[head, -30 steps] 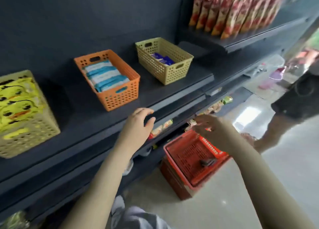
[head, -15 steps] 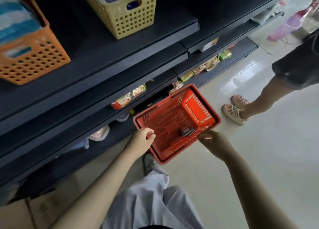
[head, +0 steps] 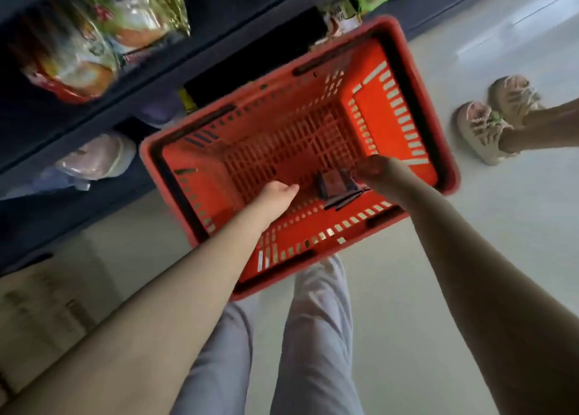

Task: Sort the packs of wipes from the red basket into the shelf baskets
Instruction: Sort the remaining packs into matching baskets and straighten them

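View: looking straight down from the head camera at two bare forearms reaching into a basket on a pale floor.
Red basket point(head: 404, 70): a slotted plastic shopping basket standing on the floor against the foot of a dark shelf unit point(head: 40, 114); its black handles are folded down along the rim.
Pack of wipes point(head: 335, 181): one small dark pack, blurred, lying on the basket floor near the side closest to the person. It is the only item seen inside.
Right hand point(head: 374, 172): lowered into the basket, fingers curled and bunched at the right edge of the pack; whether it already grips the pack cannot be told.
Left hand point(head: 275, 197): inside the basket just left of the pack, fingers extended and relaxed, holding nothing.
Shelves: snack bags point(head: 103, 35) lie on the lower shelves, blurred.
Person's legs point(head: 316, 336): light grey trousers below the basket.
Bystander: feet in beige sandals point(head: 482, 129) on the floor to the right of the basket.
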`<state>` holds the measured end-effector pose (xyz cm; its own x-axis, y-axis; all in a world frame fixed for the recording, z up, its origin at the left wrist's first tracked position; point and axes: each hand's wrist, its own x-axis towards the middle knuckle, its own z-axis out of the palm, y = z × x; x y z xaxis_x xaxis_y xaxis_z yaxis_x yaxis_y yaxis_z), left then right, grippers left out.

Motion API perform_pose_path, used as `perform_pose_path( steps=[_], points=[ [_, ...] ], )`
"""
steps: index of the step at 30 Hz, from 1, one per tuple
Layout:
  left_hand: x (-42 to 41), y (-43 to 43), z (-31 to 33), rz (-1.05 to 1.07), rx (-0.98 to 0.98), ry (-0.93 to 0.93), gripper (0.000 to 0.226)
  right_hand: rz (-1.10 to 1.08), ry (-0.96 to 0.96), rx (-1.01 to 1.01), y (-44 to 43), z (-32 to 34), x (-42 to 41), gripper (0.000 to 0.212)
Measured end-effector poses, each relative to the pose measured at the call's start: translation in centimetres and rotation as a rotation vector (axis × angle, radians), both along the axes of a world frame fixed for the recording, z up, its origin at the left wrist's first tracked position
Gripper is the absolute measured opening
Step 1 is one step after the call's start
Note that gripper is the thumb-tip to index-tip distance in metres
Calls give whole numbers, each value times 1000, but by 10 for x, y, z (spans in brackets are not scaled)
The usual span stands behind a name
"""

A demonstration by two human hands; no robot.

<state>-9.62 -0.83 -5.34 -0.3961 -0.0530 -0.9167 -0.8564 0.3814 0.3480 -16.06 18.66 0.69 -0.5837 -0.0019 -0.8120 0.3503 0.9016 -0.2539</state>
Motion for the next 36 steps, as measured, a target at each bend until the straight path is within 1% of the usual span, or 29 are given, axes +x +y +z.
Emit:
perform_pose_path(
  steps=[2,4,7,9,12,13,14,15,17,18,19,20,22,23,25,27,29,31,34,36],
  points=[
    [-4,20,-26,90,28,-108,51,-58,-108,16,3,-28,-7,27],
    [-6,38,-43,155,50,-187,62,-91,-169,13,5,-47,-10,22],
    [-12,59,-58,228,71,-248,73,-53,-248,-31,7,-64,-15,29],
    [-15,69,-61,274,70,-259,71,-20,-251,-36,8,-69,-16,33],
    [-14,72,-62,319,86,-247,52,-47,-258,-37,10,-74,-15,30],
    [-14,71,-60,336,88,-241,49,-46,-261,-30,9,-74,-14,28],
    [-14,69,-59,368,92,-246,53,-35,-263,-17,8,-73,-13,28],
    [-11,66,-63,405,93,-267,62,-41,-258,-9,7,-74,-13,30],
    [-2,62,-91,470,88,-302,77,0,-244,-6,6,-73,-14,31],
    [-2,59,-92,501,92,-308,76,42,-240,-17,6,-72,-16,30],
    [-6,56,-78,527,95,-306,70,54,-239,-41,6,-72,-17,31],
    [-10,52,-62,548,90,-294,64,34,-238,-74,7,-71,-18,32],
    [-11,45,-53,592,104,-283,57,-72,-227,-124,7,-69,-18,30],
    [-10,42,-56,616,120,-288,57,-157,-223,-133,6,-68,-17,28],
    [-8,41,-59,635,143,-303,60,-281,-242,-152,3,-70,-14,34],
    [-4,43,-72,636,132,-309,63,-249,-268,-130,-2,-75,-12,41],
    [-3,45,-75,611,101,-274,55,-226,-269,-119,-7,-82,-12,44],
    [-7,47,-72,579,90,-234,46,-282,-286,-149,-12,-93,-13,46],
    [-10,49,-82,551,102,-209,41,-399,-281,-141,-18,-108,-12,51],
    [-12,50,-89,567,103,-195,39,-387,-269,-104,-19,-119,-12,50]
  ],
)
